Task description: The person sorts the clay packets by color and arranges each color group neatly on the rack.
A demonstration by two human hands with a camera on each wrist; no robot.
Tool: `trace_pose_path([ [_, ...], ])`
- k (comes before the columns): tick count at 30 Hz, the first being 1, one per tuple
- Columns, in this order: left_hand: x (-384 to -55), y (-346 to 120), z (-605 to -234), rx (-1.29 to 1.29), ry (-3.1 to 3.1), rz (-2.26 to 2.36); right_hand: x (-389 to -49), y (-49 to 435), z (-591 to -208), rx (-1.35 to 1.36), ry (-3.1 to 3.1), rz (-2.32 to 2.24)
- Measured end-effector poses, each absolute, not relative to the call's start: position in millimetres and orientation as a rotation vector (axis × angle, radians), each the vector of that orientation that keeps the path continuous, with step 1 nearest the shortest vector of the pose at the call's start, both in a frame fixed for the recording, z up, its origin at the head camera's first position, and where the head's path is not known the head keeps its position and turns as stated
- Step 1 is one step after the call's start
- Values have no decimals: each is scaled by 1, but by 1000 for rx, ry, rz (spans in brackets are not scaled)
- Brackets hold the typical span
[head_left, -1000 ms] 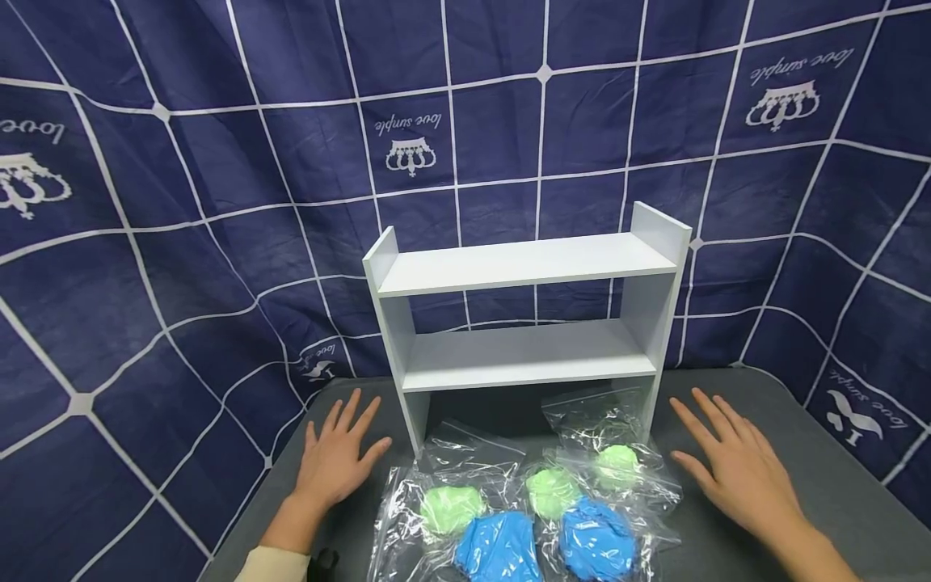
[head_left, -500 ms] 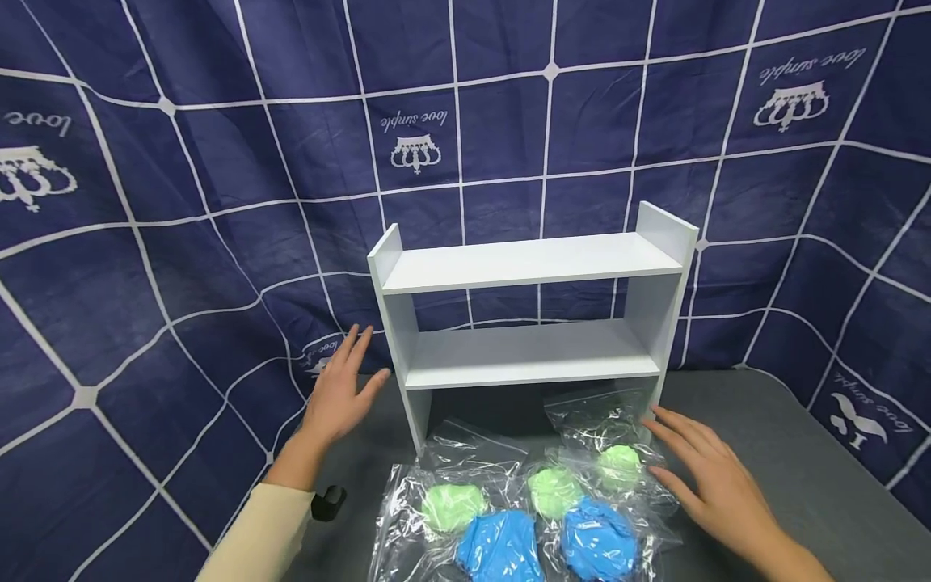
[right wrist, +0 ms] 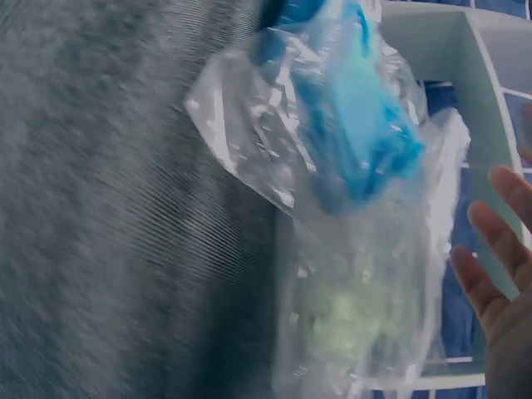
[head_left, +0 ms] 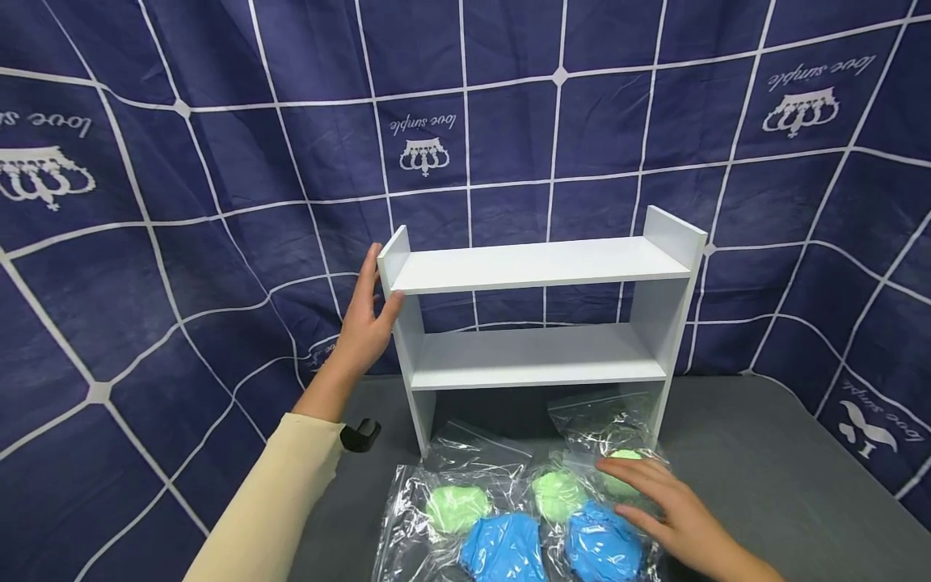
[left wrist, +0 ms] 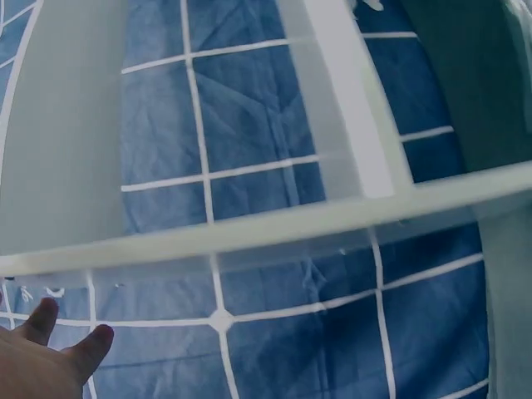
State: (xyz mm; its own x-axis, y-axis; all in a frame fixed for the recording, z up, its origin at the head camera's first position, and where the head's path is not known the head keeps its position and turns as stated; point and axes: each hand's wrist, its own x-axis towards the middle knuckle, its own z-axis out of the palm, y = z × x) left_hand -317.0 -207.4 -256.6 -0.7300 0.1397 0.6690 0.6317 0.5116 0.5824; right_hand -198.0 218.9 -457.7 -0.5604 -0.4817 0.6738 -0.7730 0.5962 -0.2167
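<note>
A white two-tier shelf [head_left: 545,267] stands upright on the dark grey surface. My left hand [head_left: 364,327] is raised at its upper left side panel, fingers extended. In the left wrist view the fingertips lie beside the panel edge [left wrist: 249,237]; whether they touch is unclear. My right hand [head_left: 676,517] hovers over clear zip bags at the front, its fingers straight and holding nothing. The bags contain light green lumps [head_left: 457,508] and crumpled blue bundles [head_left: 502,548]. My right hand partly hides the rightmost green lump. In the right wrist view, a blue bundle [right wrist: 357,125] shows beside the fingers.
A navy curtain [head_left: 291,145] with white grid lines hangs behind and at both sides. The grey tabletop [head_left: 756,453] extends right of the shelf. A black strap-like piece [head_left: 360,435] sits by my left sleeve [head_left: 269,493].
My left hand has risen from the tabletop to the shelf's upper left side. My right hand has moved left and nearer, from beside the bags to above them.
</note>
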Motion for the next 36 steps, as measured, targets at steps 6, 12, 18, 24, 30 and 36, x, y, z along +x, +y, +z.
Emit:
trace_pose_path([
  [6, -313, -191, -234, -595, -2156, -1304, -200, 216, -476, 1086, -2338, 632],
  [12, -319, -177, -220, -602, -1994, -1471, -203, 215, -487, 1281, -2269, 690],
  [18, -356, -179, -233, -654, -1792, -1487, -203, 215, -493, 1292, -2319, 594],
  [24, -367, -177, -235, -640, -1686, -1452, -204, 214, -498, 1239, -2398, 438],
  [30, -370, -173, -241, -622, -1664, -1456, -203, 216, -506, 1222, -2468, 552],
  [36, -371, -169, -245, -606, -1641, -1445, -202, 217, -510, 1209, -2393, 572],
])
